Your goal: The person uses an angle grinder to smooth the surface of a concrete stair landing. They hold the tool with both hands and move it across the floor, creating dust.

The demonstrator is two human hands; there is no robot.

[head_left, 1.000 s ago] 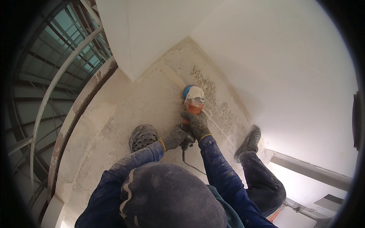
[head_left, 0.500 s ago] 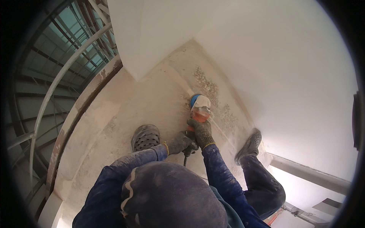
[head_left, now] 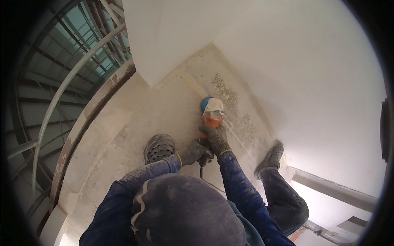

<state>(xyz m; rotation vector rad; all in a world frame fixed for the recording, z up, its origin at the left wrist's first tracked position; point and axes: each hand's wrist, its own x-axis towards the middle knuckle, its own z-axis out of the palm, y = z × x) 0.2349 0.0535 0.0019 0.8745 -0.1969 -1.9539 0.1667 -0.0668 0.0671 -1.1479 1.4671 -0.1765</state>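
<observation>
Both my hands wear dusty dark knit gloves with yellow cuffs. They hold an angle grinder (head_left: 213, 120) with an orange body, a pale cover over its head and a blue rim at the front left. My right hand (head_left: 217, 139) wraps round the body just behind the orange part. Farther back, my left hand (head_left: 191, 153) grips the dark rear end, from which a power cord (head_left: 210, 184) trails to the right. The grinder's head is down at the dusty, pale floor (head_left: 164, 104); its working face is hidden.
A rough, chipped patch (head_left: 225, 93) lies ahead and right of the grinder. White walls (head_left: 287, 61) meet in a far corner. At left runs a raised floor edge (head_left: 92, 106) with a curved metal rail (head_left: 61, 88) beyond. My shoes (head_left: 159, 148) are on either side.
The grinder and both hands have shifted slightly left across the floor, a little away from the chipped patch. More of the cord shows now. The grip is unchanged.
</observation>
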